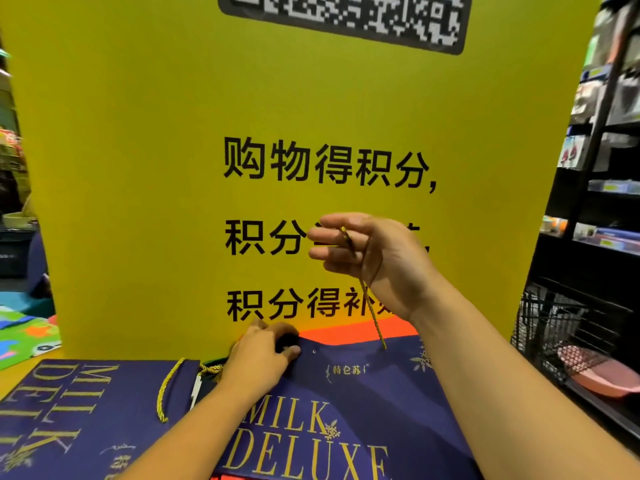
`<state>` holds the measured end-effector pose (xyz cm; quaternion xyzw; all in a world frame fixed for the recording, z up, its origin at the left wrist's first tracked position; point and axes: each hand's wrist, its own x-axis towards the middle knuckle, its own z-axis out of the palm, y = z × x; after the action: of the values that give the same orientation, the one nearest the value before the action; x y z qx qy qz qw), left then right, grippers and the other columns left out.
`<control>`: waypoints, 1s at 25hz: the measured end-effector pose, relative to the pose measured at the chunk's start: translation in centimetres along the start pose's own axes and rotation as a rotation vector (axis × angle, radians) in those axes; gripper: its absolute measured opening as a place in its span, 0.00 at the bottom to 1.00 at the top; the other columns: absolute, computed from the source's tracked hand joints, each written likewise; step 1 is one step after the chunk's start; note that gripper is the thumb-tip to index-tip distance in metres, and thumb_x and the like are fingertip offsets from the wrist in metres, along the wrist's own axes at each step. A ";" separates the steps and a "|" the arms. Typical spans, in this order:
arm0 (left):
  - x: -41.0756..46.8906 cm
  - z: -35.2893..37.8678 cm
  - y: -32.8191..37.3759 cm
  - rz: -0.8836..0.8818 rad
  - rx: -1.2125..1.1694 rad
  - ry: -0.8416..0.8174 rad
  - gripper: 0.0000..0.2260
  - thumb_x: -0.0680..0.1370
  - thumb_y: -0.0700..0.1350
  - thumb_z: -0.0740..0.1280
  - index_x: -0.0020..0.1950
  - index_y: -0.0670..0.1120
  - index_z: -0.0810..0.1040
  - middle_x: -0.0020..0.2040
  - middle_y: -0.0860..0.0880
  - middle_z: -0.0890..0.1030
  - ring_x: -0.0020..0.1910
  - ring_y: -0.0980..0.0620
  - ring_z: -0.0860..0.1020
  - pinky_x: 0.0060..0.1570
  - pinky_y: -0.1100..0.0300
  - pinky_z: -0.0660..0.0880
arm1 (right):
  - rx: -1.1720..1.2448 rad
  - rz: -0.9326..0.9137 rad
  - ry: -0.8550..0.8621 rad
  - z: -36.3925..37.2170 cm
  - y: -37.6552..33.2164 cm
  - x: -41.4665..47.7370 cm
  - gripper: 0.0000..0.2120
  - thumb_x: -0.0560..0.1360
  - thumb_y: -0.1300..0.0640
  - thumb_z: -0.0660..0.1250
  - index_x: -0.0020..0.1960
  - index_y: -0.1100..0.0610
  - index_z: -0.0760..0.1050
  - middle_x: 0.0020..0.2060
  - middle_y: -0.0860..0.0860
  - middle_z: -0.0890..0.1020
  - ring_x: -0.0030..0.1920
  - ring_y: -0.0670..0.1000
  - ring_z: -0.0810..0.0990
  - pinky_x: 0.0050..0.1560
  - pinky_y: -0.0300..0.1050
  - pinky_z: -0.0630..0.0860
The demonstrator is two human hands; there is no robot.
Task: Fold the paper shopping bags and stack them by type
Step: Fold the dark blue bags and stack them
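Front Milk Deluxe bag (346, 393): navy paper with gold lettering, lying flat at 6 o'clock, nearest the viewer. Its mouth edge points to 12 o'clock and the print reads upright.
Left hand (263, 358): at the bag's mouth edge, at 11 o'clock on the bag.
Left fingers (289, 351): curled together over the rim and gripping the paper, with the fingertips just beside a small eyelet.
Right hand (377, 261): raised above the bag at 12 o'clock from its mouth, clear of the paper, palm turned towards 9 o'clock.
Right fingers (329, 233): bent and lying close together, with the cord handle (372, 313) caught across them.
Cord handle: black and gold twist, running taut from the right fingers down towards 5 o'clock to the bag's right-hand eyelet. Its other end cannot be made out.
Bag relative to hands: one hand clamped on the rim, the other linked to the bag only through the cord.
Second Milk Deluxe bag (86, 410): same navy type, flat at 8 o'clock, turned sideways. Its gold cord loop (165, 389) lies on top, and its near corner sits just beside the left forearm.
Yellow sign (138, 168): upright behind both bags from 10 to 1 o'clock, carrying black Chinese characters and a QR code.
Shelving (595, 209): dark racks at 3 o'clock, contents blurred.
Wire basket (540, 323): black, at 4 o'clock, beside the right forearm.
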<state>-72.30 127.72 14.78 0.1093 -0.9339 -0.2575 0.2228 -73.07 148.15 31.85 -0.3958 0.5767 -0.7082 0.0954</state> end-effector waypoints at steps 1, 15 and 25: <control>-0.1 0.0 0.0 -0.005 0.017 0.005 0.12 0.76 0.59 0.69 0.59 0.65 0.76 0.54 0.52 0.70 0.55 0.48 0.76 0.55 0.53 0.77 | 0.021 -0.015 -0.037 0.1 -0.4 0.2 0.17 0.82 0.59 0.52 0.63 0.62 0.76 0.55 0.59 0.85 0.53 0.59 0.85 0.53 0.51 0.79; -0.9 0.5 0.7 0.276 0.347 0.020 0.22 0.79 0.64 0.55 0.72 0.60 0.68 0.68 0.58 0.68 0.69 0.54 0.63 0.65 0.52 0.59 | -0.709 0.106 0.024 -3.2 15.7 -0.9 0.05 0.78 0.59 0.71 0.44 0.51 0.79 0.37 0.48 0.83 0.37 0.43 0.78 0.41 0.41 0.75; -0.5 0.9 0.1 0.310 0.216 0.048 0.15 0.79 0.58 0.62 0.66 0.58 0.73 0.59 0.58 0.71 0.63 0.55 0.66 0.58 0.56 0.58 | -0.834 0.181 -0.120 -4.4 14.9 -0.5 0.04 0.77 0.58 0.72 0.44 0.50 0.80 0.36 0.45 0.82 0.38 0.41 0.79 0.42 0.38 0.76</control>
<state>-72.25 128.33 13.96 -0.0066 -0.9562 -0.1157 0.2688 -80.44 146.99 18.17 -0.3890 0.8394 -0.3790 0.0224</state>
